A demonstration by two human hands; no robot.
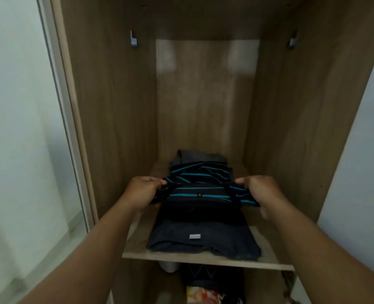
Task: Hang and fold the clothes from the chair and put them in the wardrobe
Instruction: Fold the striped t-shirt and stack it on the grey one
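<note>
Both grips on striped shirt

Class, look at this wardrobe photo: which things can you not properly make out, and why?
- Chair: outside the head view.
- Lower compartment items: cut off by the bottom edge, shadowed under the shelf.
- Label on the dark folded garment: too small to read.

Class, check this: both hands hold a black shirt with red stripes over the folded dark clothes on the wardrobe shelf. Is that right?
Not quite: the stripes are teal, not red. The head view shows the left hand and right hand holding the black striped shirt over the folded dark clothes on the wardrobe shelf.
</note>
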